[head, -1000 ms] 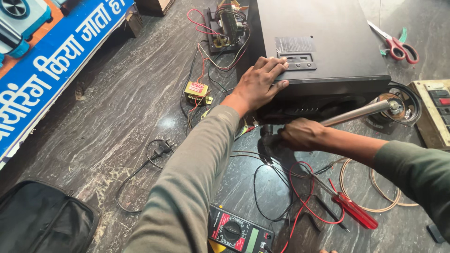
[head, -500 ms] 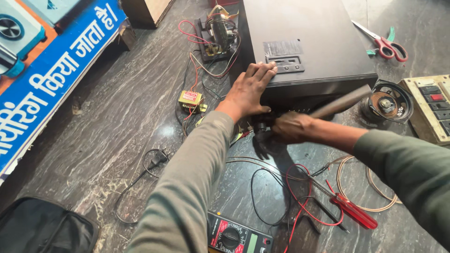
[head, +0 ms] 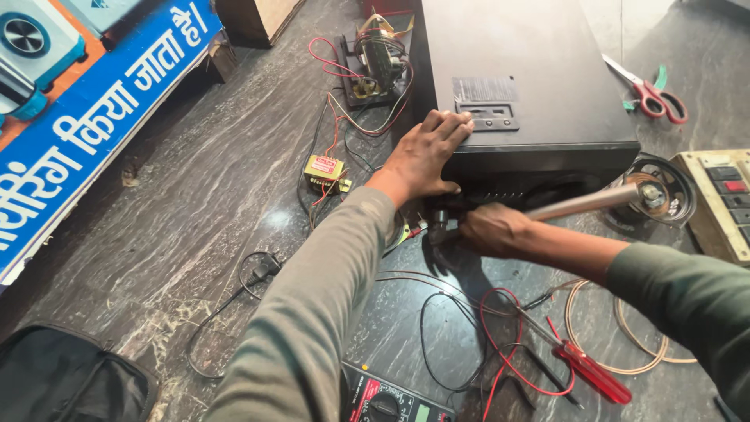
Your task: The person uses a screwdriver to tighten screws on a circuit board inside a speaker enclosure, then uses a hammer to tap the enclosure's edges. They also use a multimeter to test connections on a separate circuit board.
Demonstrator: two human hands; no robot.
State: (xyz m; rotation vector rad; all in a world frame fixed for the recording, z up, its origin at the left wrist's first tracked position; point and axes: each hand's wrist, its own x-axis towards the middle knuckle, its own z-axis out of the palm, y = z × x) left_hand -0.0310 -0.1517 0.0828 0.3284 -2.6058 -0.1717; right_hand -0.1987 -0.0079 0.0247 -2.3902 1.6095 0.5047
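Here, left hand [head: 422, 156] in the middle of the frame, spread flat, fingers pressing on the front edge of the black box [head: 516, 78], gripping nothing. Just below it, right hand [head: 488, 229] closed around a hammer [head: 582, 203], wooden handle pointing to the right. Near, at right, a small speaker [head: 664, 187]; lower, a red screwdriver [head: 590, 371] among loose wires [head: 500, 328]. Scissors [head: 652, 94] at upper right.

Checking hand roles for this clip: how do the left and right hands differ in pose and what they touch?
The left hand lies flat, fingers spread, on the top edge of the black box; the right hand is closed around a hammer low at the box's front. The left holds nothing; the right grips the hammer. Both wear grey-green sleeves.
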